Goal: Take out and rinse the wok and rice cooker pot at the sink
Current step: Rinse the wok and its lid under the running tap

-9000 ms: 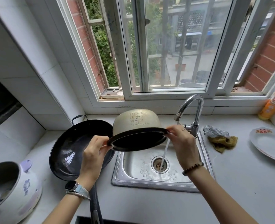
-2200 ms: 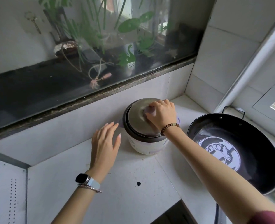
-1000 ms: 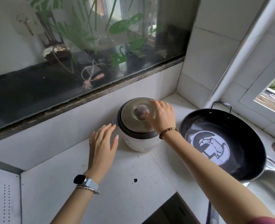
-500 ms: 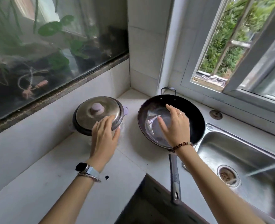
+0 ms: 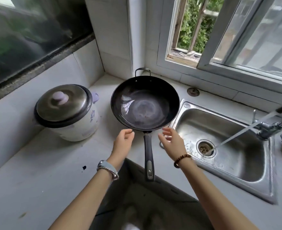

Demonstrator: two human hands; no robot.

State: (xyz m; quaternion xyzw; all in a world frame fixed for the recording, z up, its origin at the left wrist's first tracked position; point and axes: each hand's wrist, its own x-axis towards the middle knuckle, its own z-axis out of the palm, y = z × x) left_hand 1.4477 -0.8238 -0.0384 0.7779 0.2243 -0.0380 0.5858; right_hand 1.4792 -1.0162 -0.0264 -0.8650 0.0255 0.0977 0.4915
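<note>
Black wok [image 5: 145, 105] sits on the counter [image 5: 37, 180], bowl showing only reflections, handle at 6 o'clock. Left hand [image 5: 123, 141], loosely curled, is at the rim's 7 o'clock; right hand [image 5: 170, 140], fingers spread, is at 5 o'clock. Neither grips anything. The rice cooker [image 5: 67, 113] at 9 o'clock is lidded, contents hidden. The sink [image 5: 203, 123] at 3 o'clock receives running water [image 5: 236, 135].

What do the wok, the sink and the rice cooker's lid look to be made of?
Wok: dark metal, perhaps carbon steel or coated, dully glossy. Sink: brushed stainless steel, by its grey reflections. Rice cooker's lid: shiny metal, probably steel, with a pale plastic-looking knob.
</note>
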